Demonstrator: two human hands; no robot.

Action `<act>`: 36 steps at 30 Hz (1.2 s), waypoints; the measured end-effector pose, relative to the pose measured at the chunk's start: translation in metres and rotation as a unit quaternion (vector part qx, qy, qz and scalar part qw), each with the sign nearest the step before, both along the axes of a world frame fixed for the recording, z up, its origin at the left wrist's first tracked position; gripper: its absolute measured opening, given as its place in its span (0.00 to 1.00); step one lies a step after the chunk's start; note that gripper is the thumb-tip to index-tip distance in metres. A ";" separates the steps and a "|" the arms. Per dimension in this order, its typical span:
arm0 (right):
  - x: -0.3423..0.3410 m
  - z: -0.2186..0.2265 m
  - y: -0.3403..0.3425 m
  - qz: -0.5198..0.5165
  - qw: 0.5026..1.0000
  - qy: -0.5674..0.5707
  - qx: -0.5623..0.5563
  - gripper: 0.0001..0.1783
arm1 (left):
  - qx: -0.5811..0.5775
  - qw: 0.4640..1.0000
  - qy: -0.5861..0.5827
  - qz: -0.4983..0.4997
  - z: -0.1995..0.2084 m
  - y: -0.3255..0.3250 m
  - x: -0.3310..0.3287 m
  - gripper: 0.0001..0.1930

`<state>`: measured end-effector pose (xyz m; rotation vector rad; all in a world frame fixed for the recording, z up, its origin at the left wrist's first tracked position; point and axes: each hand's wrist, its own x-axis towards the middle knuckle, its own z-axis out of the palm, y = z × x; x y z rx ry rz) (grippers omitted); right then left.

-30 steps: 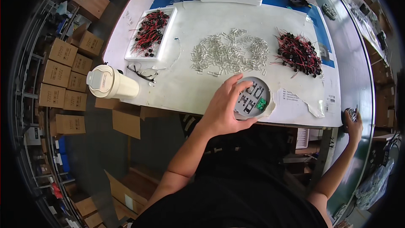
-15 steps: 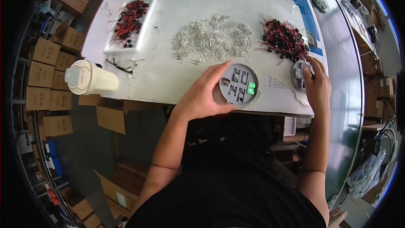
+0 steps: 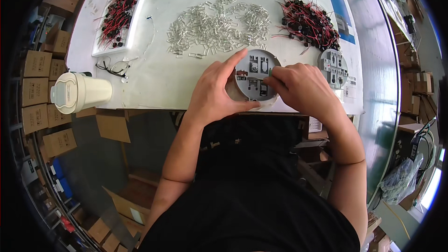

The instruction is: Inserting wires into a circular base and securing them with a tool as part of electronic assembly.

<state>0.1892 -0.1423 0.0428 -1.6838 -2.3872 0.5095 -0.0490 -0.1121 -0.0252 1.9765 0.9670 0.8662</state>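
A round grey fixture plate (image 3: pixel 255 91) with several dark recesses and small parts stands by the table's front edge. My left hand (image 3: pixel 215 91) grips its left rim, thumb below and index finger at the top. Over its right side, my right hand (image 3: pixel 301 86) is closed in a pinch, fingertips near the plate's middle. A thin, light sliver shows at those fingertips, too small to name. A second round grey fixture plate (image 3: pixel 333 68) lies on the table to the right, beside my right wrist. Beyond the held plate spreads a heap of small clear, U-shaped pieces (image 3: pixel 210 25).
A pile of black round components with red wires (image 3: pixel 308 23) lies at the right. More fill a white foam tray (image 3: pixel 135 23) at the left. Eyeglasses (image 3: pixel 112 68) and a cream lidded cup (image 3: pixel 81 92) sit front left. Cardboard boxes (image 3: pixel 37 91) line the floor side.
My right hand has moved left from the second plate to the plate in my left hand, covering its green lit display. The view has shifted slightly; my left hand keeps its grip.
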 end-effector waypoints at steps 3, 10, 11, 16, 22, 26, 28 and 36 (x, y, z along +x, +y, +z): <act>-0.001 -0.001 0.003 0.006 1.000 -0.006 0.006 0.17 | 0.001 1.000 0.002 -0.003 -0.001 0.002 0.001 0.59; -0.002 -0.004 0.005 0.016 1.000 0.000 0.016 0.17 | -0.004 1.000 0.007 -0.007 0.000 0.003 0.000 0.59; -0.002 -0.004 0.005 0.019 1.000 0.003 0.016 0.17 | 0.001 1.000 0.003 -0.008 0.000 0.003 0.000 0.59; -0.001 -0.006 0.006 0.029 0.999 0.019 0.016 0.16 | 0.000 1.000 0.006 -0.011 0.000 0.003 -0.001 0.59; 0.000 -0.009 0.006 0.025 0.999 0.022 0.014 0.17 | -0.046 0.998 0.024 -0.018 0.008 0.002 -0.001 0.58; 0.000 -0.011 0.009 0.029 0.999 0.020 0.028 0.19 | -0.048 0.999 0.015 -0.019 0.008 0.002 -0.001 0.58; -0.001 -0.012 0.010 0.033 0.999 0.014 0.024 0.19 | -0.046 0.999 0.013 -0.021 0.008 0.002 -0.001 0.57; -0.023 0.008 0.005 0.049 0.995 -0.082 0.038 0.17 | 0.003 1.000 -0.002 -0.011 0.005 0.004 0.002 0.58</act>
